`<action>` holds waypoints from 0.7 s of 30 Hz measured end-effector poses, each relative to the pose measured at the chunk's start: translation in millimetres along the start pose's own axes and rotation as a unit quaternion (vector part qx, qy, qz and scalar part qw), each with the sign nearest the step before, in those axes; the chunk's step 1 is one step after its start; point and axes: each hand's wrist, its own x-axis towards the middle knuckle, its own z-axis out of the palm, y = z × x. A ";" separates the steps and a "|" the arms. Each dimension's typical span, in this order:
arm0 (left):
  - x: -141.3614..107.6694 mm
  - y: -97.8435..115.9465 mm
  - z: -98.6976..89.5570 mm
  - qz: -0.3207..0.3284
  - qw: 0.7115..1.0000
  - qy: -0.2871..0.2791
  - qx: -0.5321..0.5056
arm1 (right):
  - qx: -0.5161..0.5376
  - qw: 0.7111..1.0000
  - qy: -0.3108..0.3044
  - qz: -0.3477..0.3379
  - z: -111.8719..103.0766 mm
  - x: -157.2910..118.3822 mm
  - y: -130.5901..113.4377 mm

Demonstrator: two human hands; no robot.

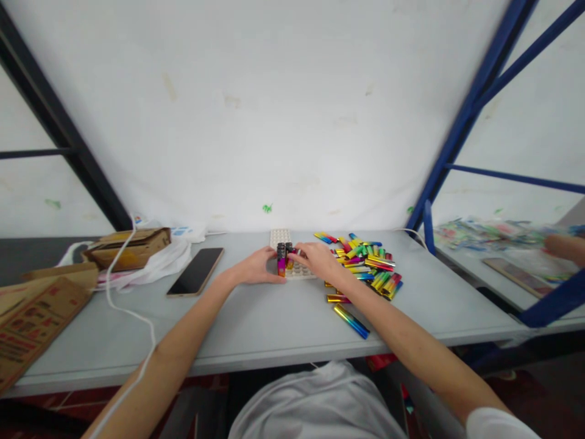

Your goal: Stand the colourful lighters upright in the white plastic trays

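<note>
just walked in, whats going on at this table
A person is busy at a pale tray. The left hand curves beside upright, dark-topped tubes; the right hand has its fingers at them too. More shiny tubes lie in a loose pile to the right; a phone lies to the left.

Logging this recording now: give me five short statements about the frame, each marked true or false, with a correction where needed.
1. A flat, dark-screened rectangular phone lies on the smooth grey table. True.
2. The pile of shiny, multicoloured cylinders lies left of that phone. False: it lies to the phone's right.
3. The right hand is at the pale perforated tray. True.
4. The left hand rests on the phone. False: it is at the upright, black-topped purple-and-orange cylinder.
5. Printed brown cardboard lies toward the table's left end. True.
</note>
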 end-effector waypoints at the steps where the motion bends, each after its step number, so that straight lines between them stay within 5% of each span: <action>1: 0.1 -0.5 0.1 0.001 1.000 0.000 -0.001 | 0.002 1.000 -0.007 -0.002 0.2 -0.5 -0.5; 7: 1.2 -2.9 1.3 -0.001 1.000 -0.002 0.002 | 0.032 0.999 -0.006 -0.003 -4.8 -0.3 16.9; 12: 1.9 -4.6 2.9 0.005 1.000 0.003 0.018 | -0.070 0.991 0.068 0.093 -14.5 -1.0 72.4; 16: 1.3 -3.6 2.5 -0.013 1.000 0.000 0.016 | -0.136 0.983 -0.009 0.122 -13.9 -7.4 112.3; 21: 0.3 -0.7 0.8 -0.016 1.000 0.004 0.001 | -0.139 0.973 -0.128 0.134 -12.2 -5.6 117.8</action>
